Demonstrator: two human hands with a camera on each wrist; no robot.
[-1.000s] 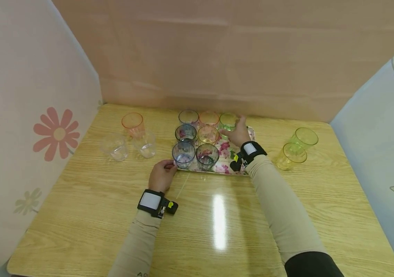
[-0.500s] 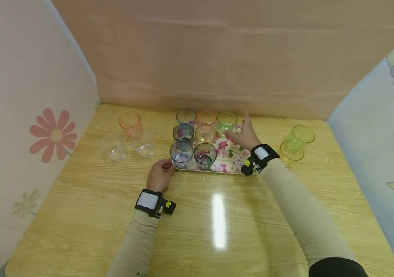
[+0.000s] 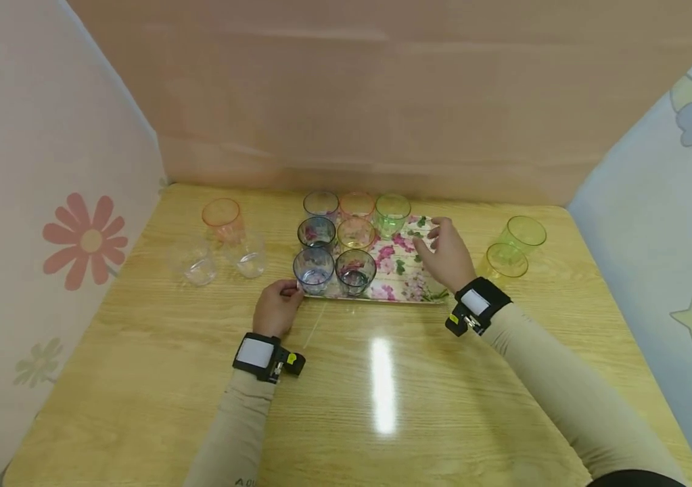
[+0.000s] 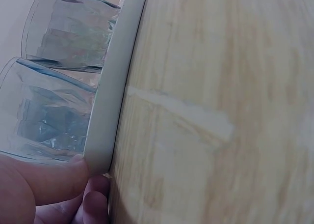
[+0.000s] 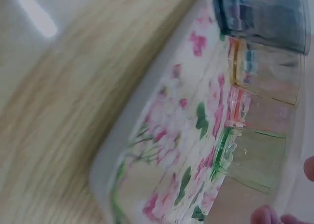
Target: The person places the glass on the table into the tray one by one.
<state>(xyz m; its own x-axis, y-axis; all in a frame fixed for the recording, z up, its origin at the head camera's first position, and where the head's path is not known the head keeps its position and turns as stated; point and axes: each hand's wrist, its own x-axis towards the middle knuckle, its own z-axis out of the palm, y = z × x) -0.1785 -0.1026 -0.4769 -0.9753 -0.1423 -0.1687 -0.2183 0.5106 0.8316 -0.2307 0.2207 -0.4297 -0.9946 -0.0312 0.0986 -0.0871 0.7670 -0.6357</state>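
Observation:
A floral tray [image 3: 403, 274] lies mid-table with several coloured plastic cups on its left part. A green cup [image 3: 391, 213] stands at the back row's right end. My left hand [image 3: 289, 291] pinches the tray's front left corner beside a blue cup [image 3: 313, 269]. In the left wrist view the thumb [image 4: 54, 177] lies on the tray rim [image 4: 115, 101] and a fingertip sits under it. My right hand [image 3: 433, 238] hovers over the tray's bare right part, fingers relaxed and holding nothing. The right wrist view shows the tray [image 5: 162, 150] and the green cup [image 5: 252, 155].
An orange cup [image 3: 220, 216] and two clear cups [image 3: 192, 262] [image 3: 249, 253] stand left of the tray. A green cup [image 3: 525, 233] and a yellow cup [image 3: 506, 260] stand to its right. Paper-covered walls close in the back and both sides.
My right hand has let go of the green cup in the tray's back row and drawn back towards the right. The left hand has kept its pinch on the tray corner.

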